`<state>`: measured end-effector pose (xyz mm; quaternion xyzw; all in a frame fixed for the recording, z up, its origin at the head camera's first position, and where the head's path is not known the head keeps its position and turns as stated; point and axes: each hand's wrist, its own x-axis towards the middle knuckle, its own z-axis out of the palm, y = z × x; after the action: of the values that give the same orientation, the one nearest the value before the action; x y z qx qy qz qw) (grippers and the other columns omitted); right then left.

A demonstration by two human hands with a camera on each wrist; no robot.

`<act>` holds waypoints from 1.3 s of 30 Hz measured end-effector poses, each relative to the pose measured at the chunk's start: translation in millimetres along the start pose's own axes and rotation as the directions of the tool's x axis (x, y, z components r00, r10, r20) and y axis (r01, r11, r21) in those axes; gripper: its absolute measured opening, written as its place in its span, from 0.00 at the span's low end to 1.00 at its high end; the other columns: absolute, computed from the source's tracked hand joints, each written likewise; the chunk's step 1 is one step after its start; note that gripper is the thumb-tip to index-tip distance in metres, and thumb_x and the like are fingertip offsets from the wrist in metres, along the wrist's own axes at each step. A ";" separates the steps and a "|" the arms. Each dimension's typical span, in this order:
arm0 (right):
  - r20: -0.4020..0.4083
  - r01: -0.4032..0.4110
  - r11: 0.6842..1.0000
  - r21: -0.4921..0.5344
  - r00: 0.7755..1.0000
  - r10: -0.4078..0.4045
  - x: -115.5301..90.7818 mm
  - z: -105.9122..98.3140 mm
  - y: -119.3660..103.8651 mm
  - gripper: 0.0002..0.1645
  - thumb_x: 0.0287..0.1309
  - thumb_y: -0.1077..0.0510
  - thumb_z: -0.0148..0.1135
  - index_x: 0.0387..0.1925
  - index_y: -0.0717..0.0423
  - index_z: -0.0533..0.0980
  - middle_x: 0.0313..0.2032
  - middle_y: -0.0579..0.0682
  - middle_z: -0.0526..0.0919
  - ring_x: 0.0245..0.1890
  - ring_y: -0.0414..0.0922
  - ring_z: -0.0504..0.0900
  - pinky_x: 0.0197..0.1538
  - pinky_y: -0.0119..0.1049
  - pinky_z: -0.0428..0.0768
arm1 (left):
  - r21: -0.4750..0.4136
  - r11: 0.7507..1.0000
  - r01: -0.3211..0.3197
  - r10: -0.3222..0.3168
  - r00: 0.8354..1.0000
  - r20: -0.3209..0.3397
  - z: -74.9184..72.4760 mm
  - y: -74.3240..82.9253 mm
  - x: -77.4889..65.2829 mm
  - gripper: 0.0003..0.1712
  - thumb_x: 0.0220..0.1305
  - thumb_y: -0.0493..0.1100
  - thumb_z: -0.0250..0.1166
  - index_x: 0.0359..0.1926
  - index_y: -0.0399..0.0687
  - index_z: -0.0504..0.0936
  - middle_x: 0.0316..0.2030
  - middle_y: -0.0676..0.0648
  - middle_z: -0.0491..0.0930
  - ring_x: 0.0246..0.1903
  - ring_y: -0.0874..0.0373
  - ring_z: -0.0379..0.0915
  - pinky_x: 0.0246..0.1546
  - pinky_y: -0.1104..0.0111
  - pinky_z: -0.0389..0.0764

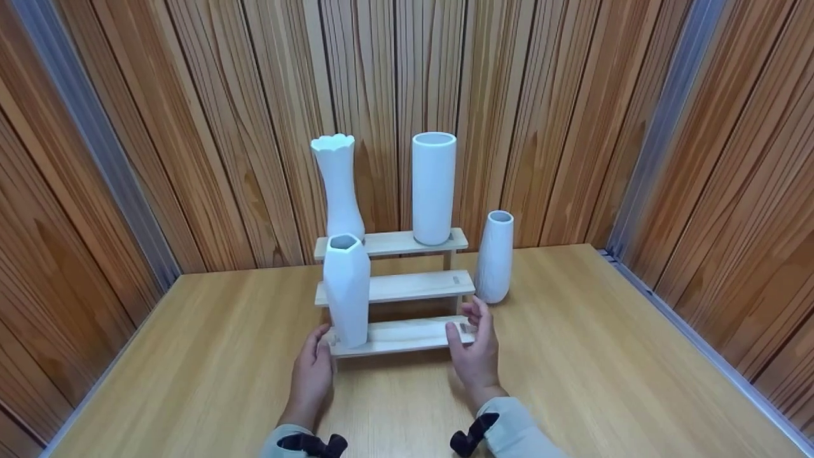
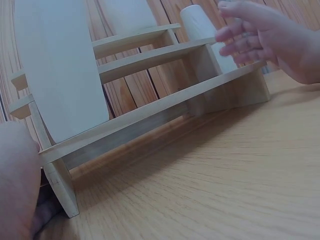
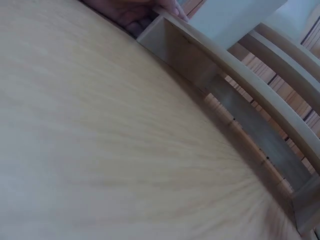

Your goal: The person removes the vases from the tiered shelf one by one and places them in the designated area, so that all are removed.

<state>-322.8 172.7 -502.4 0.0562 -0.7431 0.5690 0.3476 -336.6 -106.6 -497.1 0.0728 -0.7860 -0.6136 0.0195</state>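
Note:
A three-tier wooden stand (image 1: 407, 337) sits on the table. My left hand (image 1: 313, 366) grips the left end of its lowest shelf, thumb at the top edge and fingers by the side leg, as the right wrist view also shows. My right hand (image 1: 477, 353) is at the right end of that shelf, fingers loosely bent and apart from the wood in the left wrist view. A white faceted vase (image 1: 346, 292) stands upright on the lowest shelf's left end. On the top shelf are a scallop-rimmed white vase (image 1: 340, 184) and a white cylinder vase (image 1: 434, 191).
A slim tapered white vase (image 1: 496, 261) stands on the table (image 1: 610, 381) just right of the stand. Behind rises a wood-plank wall (image 1: 381, 70), with further plank walls at left and right. Metal strips run along the table's side edges.

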 end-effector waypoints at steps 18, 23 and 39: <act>0.060 0.052 0.998 0.046 0.997 -0.055 -22.7 56.4 -24.4 0.39 0.62 0.57 0.70 0.70 0.54 0.61 0.60 0.49 0.75 0.62 0.46 0.75 0.66 0.45 0.75 | -0.097 0.995 -0.025 0.025 1.000 -0.008 -4.6 -2.3 -0.6 0.25 0.81 0.47 0.42 0.74 0.53 0.64 0.78 0.46 0.55 0.78 0.44 0.43 0.75 0.42 0.50; 0.078 0.062 0.995 0.077 0.995 -0.068 -26.7 68.8 -27.3 0.40 0.63 0.57 0.69 0.71 0.53 0.61 0.62 0.49 0.75 0.64 0.47 0.75 0.67 0.45 0.74 | -0.095 0.995 -0.022 0.021 1.000 -0.013 -2.5 -3.1 -0.8 0.25 0.81 0.46 0.43 0.74 0.52 0.65 0.77 0.45 0.57 0.78 0.44 0.44 0.75 0.43 0.51; 0.231 0.003 0.991 0.131 0.972 -0.034 -33.6 93.8 -40.3 0.46 0.63 0.55 0.69 0.75 0.54 0.56 0.69 0.51 0.69 0.67 0.50 0.72 0.65 0.46 0.76 | -0.085 0.996 0.034 -0.036 0.999 -0.021 -2.2 -0.9 0.8 0.25 0.81 0.49 0.44 0.73 0.57 0.66 0.78 0.48 0.54 0.78 0.44 0.43 0.74 0.42 0.52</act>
<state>-320.7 65.3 -499.8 0.1518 -0.7397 0.6022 0.2590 -337.0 -109.0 -497.5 0.0925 -0.7576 -0.6458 0.0206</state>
